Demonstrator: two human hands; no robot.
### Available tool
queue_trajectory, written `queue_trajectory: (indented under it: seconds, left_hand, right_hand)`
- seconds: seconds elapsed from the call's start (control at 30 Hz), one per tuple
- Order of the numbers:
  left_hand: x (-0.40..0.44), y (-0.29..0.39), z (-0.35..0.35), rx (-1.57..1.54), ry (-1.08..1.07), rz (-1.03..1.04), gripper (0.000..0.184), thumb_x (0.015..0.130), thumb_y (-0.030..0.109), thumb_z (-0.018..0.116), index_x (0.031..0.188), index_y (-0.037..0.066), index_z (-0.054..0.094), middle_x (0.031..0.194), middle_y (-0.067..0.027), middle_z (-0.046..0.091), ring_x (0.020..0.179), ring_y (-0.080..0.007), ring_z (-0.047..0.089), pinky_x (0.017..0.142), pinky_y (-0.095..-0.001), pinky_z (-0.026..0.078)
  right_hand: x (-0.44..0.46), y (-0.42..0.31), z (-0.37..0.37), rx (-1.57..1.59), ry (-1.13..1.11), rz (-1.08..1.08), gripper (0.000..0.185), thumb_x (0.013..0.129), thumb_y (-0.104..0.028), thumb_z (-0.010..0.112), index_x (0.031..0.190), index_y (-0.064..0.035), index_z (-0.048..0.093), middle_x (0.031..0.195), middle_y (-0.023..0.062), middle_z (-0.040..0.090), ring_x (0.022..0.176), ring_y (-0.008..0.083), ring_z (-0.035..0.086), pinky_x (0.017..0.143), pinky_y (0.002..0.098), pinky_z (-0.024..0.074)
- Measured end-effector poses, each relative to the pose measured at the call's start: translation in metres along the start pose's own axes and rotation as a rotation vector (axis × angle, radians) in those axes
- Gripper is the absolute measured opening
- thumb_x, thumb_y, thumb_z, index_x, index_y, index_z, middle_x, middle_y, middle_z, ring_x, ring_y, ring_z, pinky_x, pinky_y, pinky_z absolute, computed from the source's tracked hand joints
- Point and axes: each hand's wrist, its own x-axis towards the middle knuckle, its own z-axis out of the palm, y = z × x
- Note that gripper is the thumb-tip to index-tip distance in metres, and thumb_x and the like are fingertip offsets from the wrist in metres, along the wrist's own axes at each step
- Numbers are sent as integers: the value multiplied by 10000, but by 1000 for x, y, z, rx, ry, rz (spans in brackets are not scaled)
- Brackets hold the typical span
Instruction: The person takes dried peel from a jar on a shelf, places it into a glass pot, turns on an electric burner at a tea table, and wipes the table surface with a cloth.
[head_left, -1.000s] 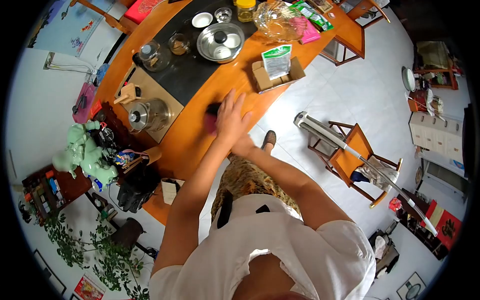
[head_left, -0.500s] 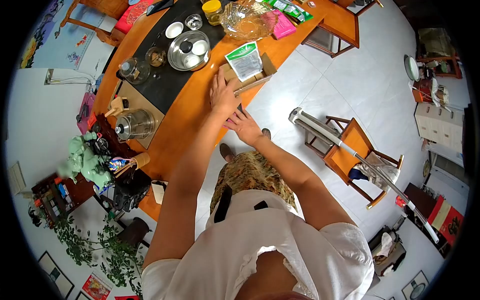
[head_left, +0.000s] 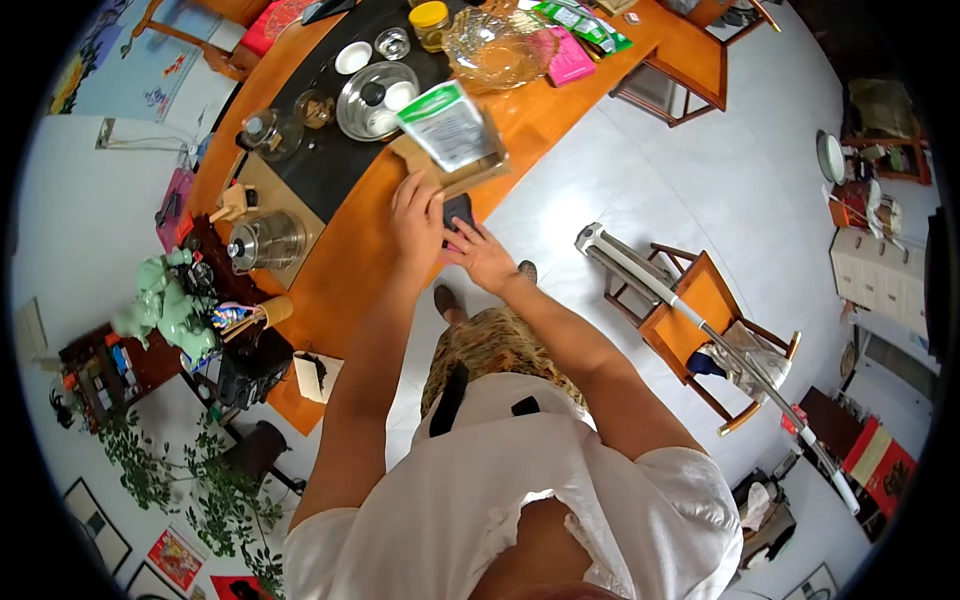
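My left hand (head_left: 415,212) has its fingers closed on the near edge of a small open cardboard box (head_left: 478,178). A white and green packet (head_left: 447,128) lies in the top of the box, partly hiding its inside. My right hand (head_left: 482,260) is just to the right of my left hand, fingers stretched out. Its fingertips rest at a dark flat object (head_left: 458,211) near the table edge. Something pink shows beneath the fingers, mostly hidden. I cannot make out what the dark object is.
On the wooden table (head_left: 345,270) stand a steel pot (head_left: 352,108), a glass bowl (head_left: 490,65), a yellow-lidded jar (head_left: 430,25), a glass kettle (head_left: 270,243) and a pink packet (head_left: 570,58). A chair (head_left: 695,320) with a metal pole (head_left: 740,365) across it stands to the right.
The cardboard box and its packet have shifted left with my left hand, away from the table's right edge. More of the dark flat object shows now. My right hand stays near it.
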Motion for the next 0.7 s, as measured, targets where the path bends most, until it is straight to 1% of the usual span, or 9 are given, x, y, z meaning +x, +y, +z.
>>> queue_trajectory:
  seconds: [0.03,0.17,0.27,0.33,0.47,0.53,0.6,0.67,0.7]
  left_hand:
    - [-15,-7,-15,-9,11,-75,147,896,115,646,1003,22,683,1267,-176,596,1173,-371,550,991,-447,450]
    - [-80,-19,-86,-13,37,-431,178,928,97,628,1067,-12,648,1253,-204,590,1145,-372,568,973,-427,453]
    - [-142,-57,-122,225,86,-498,199,921,68,621,1097,-23,641,1239,-211,602,1141,-386,575,965,-433,466]
    - [-171,-72,-139,343,159,-539,211,917,53,619,1112,-25,640,1233,-216,609,1135,-391,583,961,-436,471]
    - [-193,-83,-153,363,249,-654,220,919,68,610,1116,-23,647,1234,-216,618,1127,-393,591,960,-444,473]
    - [-192,-88,-150,392,304,-692,219,922,80,604,1109,-23,651,1243,-212,616,1127,-395,589,956,-442,474]
    - [-191,-98,-145,442,314,-724,220,924,94,596,1099,-25,655,1223,-208,621,1118,-395,590,945,-446,478]
    - [-192,-102,-140,472,296,-770,232,927,101,587,1115,-18,653,1217,-202,618,1119,-392,585,945,-450,476]
    - [-189,-104,-137,475,277,-796,244,929,101,582,1135,-11,650,1221,-199,613,1124,-388,581,950,-452,472]
  right_hand:
    - [2,8,2,-54,69,-60,526,923,-129,511,1400,-349,537,1559,12,382,1475,291,283,1208,485,230]
    - [7,47,-8,-3,107,3,482,899,-103,554,1343,-287,589,1535,28,416,1438,323,340,1138,499,341]
    - [24,96,-18,-189,152,113,504,849,-111,633,1329,-261,597,1509,66,444,1402,363,382,1103,479,385]
    - [39,113,-38,-130,135,266,520,849,-159,644,1349,-282,580,1559,37,381,1425,350,350,1153,499,319]
    - [62,111,-44,-177,201,363,481,885,-211,627,1358,-279,573,1554,48,393,1420,371,354,1104,498,357]
    - [70,87,-26,-185,219,340,474,873,-186,621,1341,-254,586,1505,69,431,1396,392,361,1113,510,344]
    - [73,52,0,-183,215,97,477,804,-203,661,1278,-197,613,1393,97,486,1370,399,360,1116,549,335]
    - [80,-14,7,-16,-105,-26,447,839,-208,642,1283,-241,616,1464,80,447,1408,372,339,1169,548,268]
    - [76,-29,17,-16,-9,-227,448,863,-205,631,1305,-276,613,1520,54,416,1442,340,318,1190,534,240]
